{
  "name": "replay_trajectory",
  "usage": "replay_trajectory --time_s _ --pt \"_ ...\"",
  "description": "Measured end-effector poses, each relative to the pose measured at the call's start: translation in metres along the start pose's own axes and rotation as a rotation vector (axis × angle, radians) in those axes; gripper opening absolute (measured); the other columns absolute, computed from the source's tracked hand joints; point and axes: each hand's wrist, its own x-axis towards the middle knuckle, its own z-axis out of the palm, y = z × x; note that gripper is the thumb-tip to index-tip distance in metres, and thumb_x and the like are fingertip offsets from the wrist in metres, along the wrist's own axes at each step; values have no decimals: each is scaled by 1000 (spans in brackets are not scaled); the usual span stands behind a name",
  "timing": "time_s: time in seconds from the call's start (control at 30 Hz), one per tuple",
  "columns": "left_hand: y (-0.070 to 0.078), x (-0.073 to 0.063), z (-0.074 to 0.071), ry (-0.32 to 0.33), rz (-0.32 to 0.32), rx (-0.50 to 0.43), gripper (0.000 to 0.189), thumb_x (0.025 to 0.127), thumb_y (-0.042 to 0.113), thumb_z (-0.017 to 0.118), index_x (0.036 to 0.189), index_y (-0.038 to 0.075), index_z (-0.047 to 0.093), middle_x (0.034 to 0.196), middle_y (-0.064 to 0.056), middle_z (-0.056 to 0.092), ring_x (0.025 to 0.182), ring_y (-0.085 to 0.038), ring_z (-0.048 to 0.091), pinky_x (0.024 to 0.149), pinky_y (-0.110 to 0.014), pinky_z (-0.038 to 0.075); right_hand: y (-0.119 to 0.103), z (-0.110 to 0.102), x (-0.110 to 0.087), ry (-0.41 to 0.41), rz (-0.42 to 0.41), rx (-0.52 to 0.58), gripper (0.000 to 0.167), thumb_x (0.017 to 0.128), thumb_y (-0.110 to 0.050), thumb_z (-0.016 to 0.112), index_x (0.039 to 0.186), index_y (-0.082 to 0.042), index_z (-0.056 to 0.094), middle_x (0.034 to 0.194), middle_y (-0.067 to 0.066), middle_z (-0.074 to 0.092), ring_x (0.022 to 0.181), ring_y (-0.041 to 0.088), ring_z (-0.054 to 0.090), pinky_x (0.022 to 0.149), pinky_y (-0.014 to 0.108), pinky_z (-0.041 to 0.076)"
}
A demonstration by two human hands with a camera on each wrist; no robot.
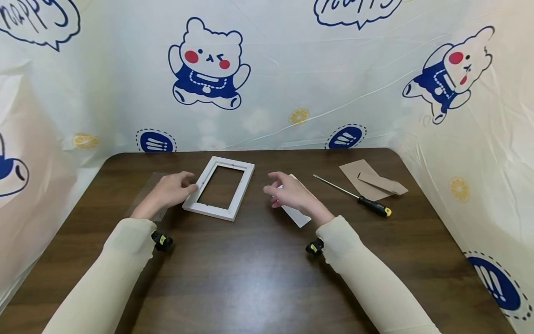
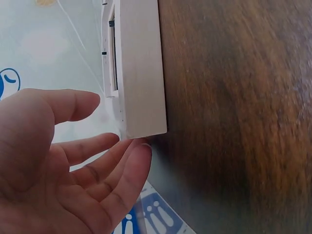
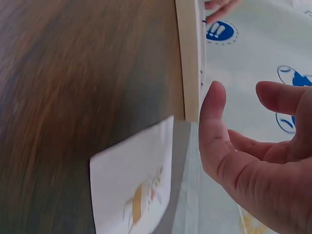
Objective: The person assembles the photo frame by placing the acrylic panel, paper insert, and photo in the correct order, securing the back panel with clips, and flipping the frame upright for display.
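A white picture frame (image 1: 210, 211) lies on the table, its middle an empty opening and small dark metal tabs along its inner edge. At its left side is my left hand (image 1: 172, 190), fingers loosely bent and fingertips right at the frame's edge. In the left wrist view the thumb stands apart from the fingers near a corner of the frame. My right hand (image 1: 292, 192) hovers to the right of the frame with relaxed, parted fingers, holding nothing. Beneath it lies a white card (image 1: 298, 217), partly hidden; the right wrist view shows a small printed drawing on the card (image 3: 131, 165).
A clear thin sheet (image 1: 143, 189) lies under the left forearm. On the right rests a screwdriver (image 1: 373, 205) with a black and yellow handle. Beyond it are a brown cardboard panel (image 1: 353, 170) and a folded cardboard strip (image 1: 381, 182). A printed curtain (image 1: 271, 74) hangs behind the table.
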Motion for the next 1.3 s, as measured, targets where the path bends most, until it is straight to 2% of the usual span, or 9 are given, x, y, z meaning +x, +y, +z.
replay_trajectory --time_s 0.13,0.27,0.53,0.73,0.87,1.1,1.3 --pt "0 2 0 -20 -3 -2 63 109 35 53 158 -3 41 139 -33 58 122 -48 60 98 -63 52 -2 14 9 -7 5 -5 65 105 -18 63 161 1 36 116 21 65 82 26 72 81 40 64" --pt "-3 4 2 -31 4 -17 62 109 35 53 158 -2 42 138 -33 58 121 -47 60 96 -62 52 -5 28 15 -8 7 -48 67 103 -18 63 160 3 36 116 22 69 78 24 74 74 37 64" --pt "-2 7 5 -33 35 -14 56 109 31 54 155 -1 49 133 -32 61 116 -44 62 91 -57 54 -9 46 26 7 21 -82 70 103 -21 63 162 4 33 110 16 70 63 16 72 72 38 64" --pt "1 3 9 -42 46 -28 56 108 31 57 152 -2 50 128 -30 64 110 -41 64 89 -54 56 -5 55 31 24 49 -74 73 105 -21 63 164 3 29 107 16 71 59 15 69 69 38 64" --pt "2 0 11 -44 43 -40 56 107 31 58 151 -3 51 125 -29 65 105 -37 64 85 -50 56 -3 60 34 22 38 -82 73 104 -20 64 164 4 29 99 16 72 55 14 68 66 37 63" --pt "7 -4 14 -68 48 -90 55 107 28 59 150 -4 50 122 -28 66 83 -26 68 71 -37 58 1 62 37 34 36 -81 74 104 -15 66 164 4 27 90 12 69 54 15 67 60 34 62" --pt "16 -6 17 -73 46 -109 53 107 27 59 148 -5 50 122 -29 66 80 -24 69 72 -37 59 2 58 37 50 40 -133 76 103 -14 68 164 4 26 87 10 68 55 15 68 59 32 60"
